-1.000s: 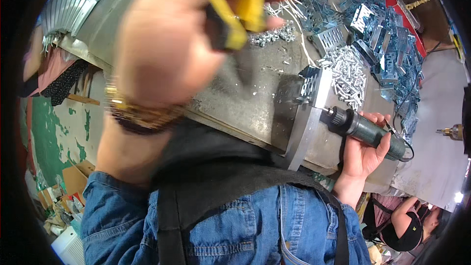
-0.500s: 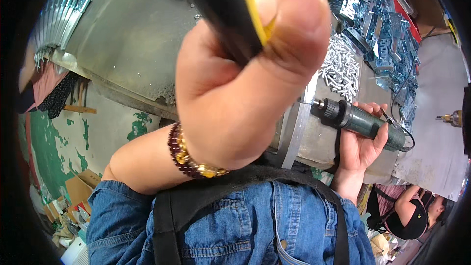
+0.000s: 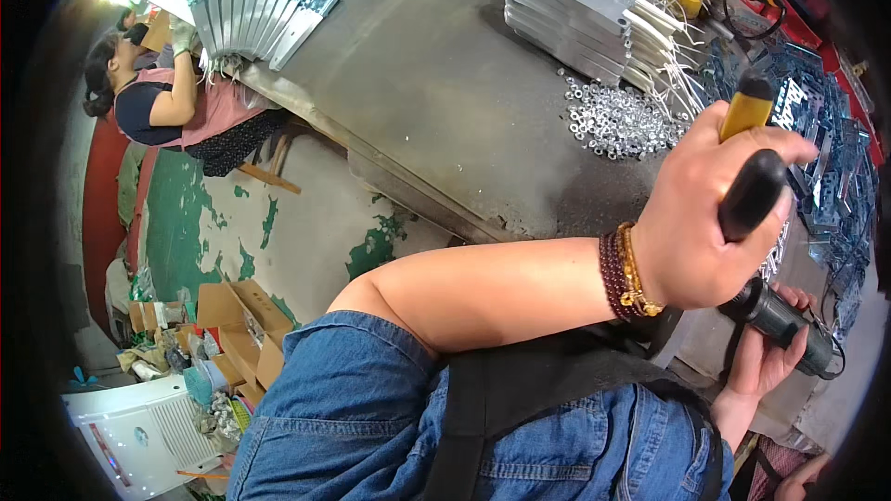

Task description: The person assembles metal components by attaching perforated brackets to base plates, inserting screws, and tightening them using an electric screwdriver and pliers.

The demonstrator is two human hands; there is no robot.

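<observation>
My left hand (image 3: 691,232), raised close to the camera with bead bracelets at its wrist, is wrapped round a pair of pliers (image 3: 754,195) with black and yellow handles. Their jaws are hidden from me. Below and to the right, my right hand (image 3: 763,364) grips a dark green electric screwdriver (image 3: 787,330) whose cord loops by its rear end. Its front tip is hidden behind my left hand. Beyond the left hand lies a heap of small shiny nuts (image 3: 624,121). Of the pile of bolts (image 3: 775,255), only a sliver shows past the left hand.
Metal plates with white wires (image 3: 575,5) are stacked at the back of the worktable (image 3: 418,93). Bluish metal brackets (image 3: 840,209) heap up on the right. More plates (image 3: 255,14) fan out far left, where another person (image 3: 158,97) sits. Cardboard boxes (image 3: 243,327) stand lower left.
The view has swung left, so the table's contents appear farther right. My left hand, with the pliers, shows smaller and farther right. My right hand keeps its grip on the electric screwdriver.
</observation>
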